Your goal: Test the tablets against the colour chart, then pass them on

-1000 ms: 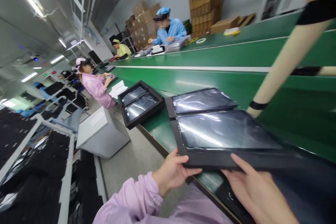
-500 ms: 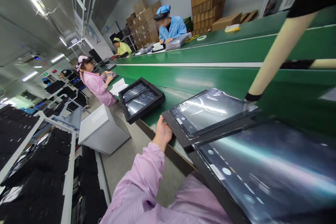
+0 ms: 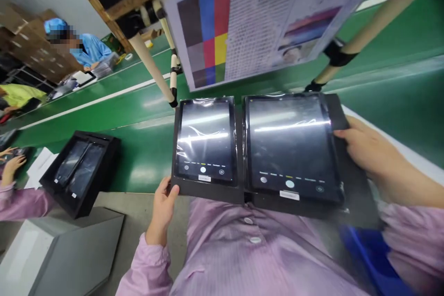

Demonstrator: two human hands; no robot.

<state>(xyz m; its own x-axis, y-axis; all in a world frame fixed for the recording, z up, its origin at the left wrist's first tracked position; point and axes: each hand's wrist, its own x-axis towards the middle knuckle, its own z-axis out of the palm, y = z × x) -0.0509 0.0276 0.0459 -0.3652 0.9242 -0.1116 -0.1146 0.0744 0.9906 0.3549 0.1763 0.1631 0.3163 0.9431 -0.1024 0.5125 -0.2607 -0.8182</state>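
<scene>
One black tray (image 3: pixel 208 192) is being held up in front of the person's pink smock, its far edge reaching over the near edge of the green belt (image 3: pixel 138 157). Two film-wrapped tablets are lying in it side by side, the left tablet (image 3: pixel 204 141) narrower-looking and the right tablet (image 3: pixel 291 145) wider, both showing lit screens. A second tray (image 3: pixel 81 171), also carrying two dark devices, is sitting on the belt well off to the left.

The left hand (image 3: pixel 163 203) is clamping the tray's near left corner: the thumb is pressing on top, and the other fingers are curled out of sight beneath. The right hand (image 3: pixel 367 152) is gripping the right rim, its fingers lying close together and flat on the black border just beside the right tablet; I cannot tell where its thumb is.

Above the belt a colour chart (image 3: pixel 249 18) is hanging between two cream poles (image 3: pixel 152 69). A co-worker in blue (image 3: pixel 76 48) is sitting across the line near stacked cardboard boxes (image 3: pixel 21 32), and another co-worker's hand (image 3: pixel 12 164) is resting at the far left.
</scene>
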